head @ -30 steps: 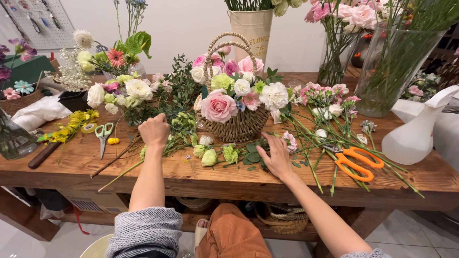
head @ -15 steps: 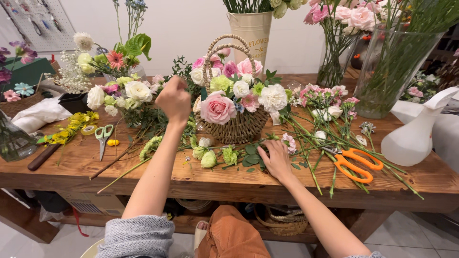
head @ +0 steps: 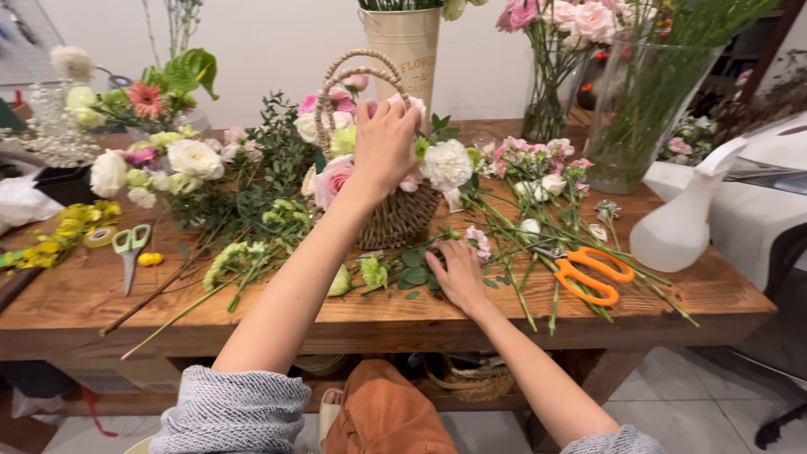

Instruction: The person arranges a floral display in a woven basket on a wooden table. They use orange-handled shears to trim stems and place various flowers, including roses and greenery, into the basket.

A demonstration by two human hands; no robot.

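Left hand point(head: 385, 145) raised over basket point(head: 402, 217), fingers curled down among the blooms, closed on something there; a stem, probably, though the hand itself hides it. Forearm stretched across the table from grey sleeve point(head: 235, 412).

Right hand point(head: 458, 273) flat on table point(head: 84, 298), palm down, fingers spread and loose, holding nothing. Fingertips touching green leaves point(head: 412, 273) just in front of basket.

Basket: woven wicker, looped handle point(head: 357, 71) upright, mid-table, packed with flowers. Pink rose point(head: 330, 179) at front left, white carnation point(head: 445, 164) at right, both just beside left hand.

Left of basket: loose bunch of white flowers point(head: 195, 158) and dark greenery point(head: 277, 151). Green-headed stems point(head: 227, 265) lying at a slant toward the near edge. Small green scissors point(head: 130, 248) further left, near yellow flowers point(head: 63, 235) and tape roll point(head: 101, 236).

Right of basket: cut stems point(head: 521, 227) scattered, small pink and white blooms among them. Orange scissors point(head: 588, 273) lying on the stems, near right hand but apart from it. White spray bottle point(head: 685, 219) at far right of table.

Behind: cream metal bucket point(head: 408, 42), glass vase point(head: 643, 109) with green stems, pink flowers point(head: 563, 17) between.

Under table: second wicker basket point(head: 471, 382), partly seen.
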